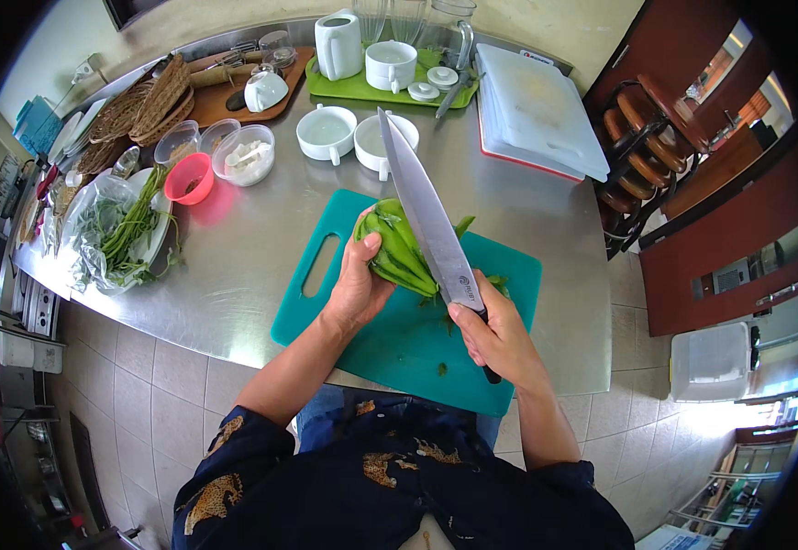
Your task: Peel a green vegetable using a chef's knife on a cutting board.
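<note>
My left hand [360, 275] is closed around a bunch of long, glossy green pods [396, 246], held above a teal cutting board [399, 353]. Their exact kind is hard to make out. In my right hand [500, 339] is the black handle of a large chef's knife [426, 215]. Its broad blade points up and away, slanting left, and crosses in front of the pods' right side. Whether the edge touches them I cannot tell. Small green scraps [442, 368] lie on the board, and more leafy bits show behind the knife and my right hand.
Two white handled bowls [326, 134] stand beyond the board. Further left are a pink bowl [189, 179], clear tubs [245, 158] and a plate of leafy greens [133, 225]. A green tray [344, 87] with crockery stands behind; stacked white cutting boards [537, 115] lie at right.
</note>
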The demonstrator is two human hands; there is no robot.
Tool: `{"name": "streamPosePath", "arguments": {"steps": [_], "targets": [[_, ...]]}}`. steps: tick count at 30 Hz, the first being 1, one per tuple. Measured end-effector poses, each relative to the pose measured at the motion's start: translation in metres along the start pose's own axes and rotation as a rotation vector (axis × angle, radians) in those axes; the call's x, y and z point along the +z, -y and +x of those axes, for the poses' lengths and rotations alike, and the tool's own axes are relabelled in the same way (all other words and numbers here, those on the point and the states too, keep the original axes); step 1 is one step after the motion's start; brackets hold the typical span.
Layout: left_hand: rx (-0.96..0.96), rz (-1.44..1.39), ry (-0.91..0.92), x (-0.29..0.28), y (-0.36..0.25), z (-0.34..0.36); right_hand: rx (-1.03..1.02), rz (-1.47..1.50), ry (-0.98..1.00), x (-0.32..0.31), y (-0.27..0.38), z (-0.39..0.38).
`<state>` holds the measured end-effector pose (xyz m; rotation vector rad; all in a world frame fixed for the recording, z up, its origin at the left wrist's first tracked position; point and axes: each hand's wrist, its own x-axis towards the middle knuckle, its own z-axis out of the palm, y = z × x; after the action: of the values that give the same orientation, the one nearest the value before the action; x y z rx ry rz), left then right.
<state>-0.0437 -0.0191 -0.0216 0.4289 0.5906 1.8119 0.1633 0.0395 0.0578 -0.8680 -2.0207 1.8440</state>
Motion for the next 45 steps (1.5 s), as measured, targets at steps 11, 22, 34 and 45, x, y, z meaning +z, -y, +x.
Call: {"name": "streamPosePath", "arguments": {"steps": [11, 22, 34, 45], "targets": [[-0.005, -0.017, 0.036, -0.01, 0.001, 0.008, -0.027, -0.033, 0.002, -0.001, 0.003, 0.007], [-0.023, 0.018, 0.075, -0.008, -0.003, 0.009, -0.027, -0.026, 0.055, -0.006, 0.004, 0.007], [-0.048, 0.008, 0.08, -0.006, -0.005, 0.008, -0.045, -0.038, 0.006, 0.003, 0.003, 0.004], [-0.024, 0.023, 0.068, -0.002, -0.005, 0.008, -0.114, -0.116, 0.008, -0.002, 0.003, 0.006]]}}
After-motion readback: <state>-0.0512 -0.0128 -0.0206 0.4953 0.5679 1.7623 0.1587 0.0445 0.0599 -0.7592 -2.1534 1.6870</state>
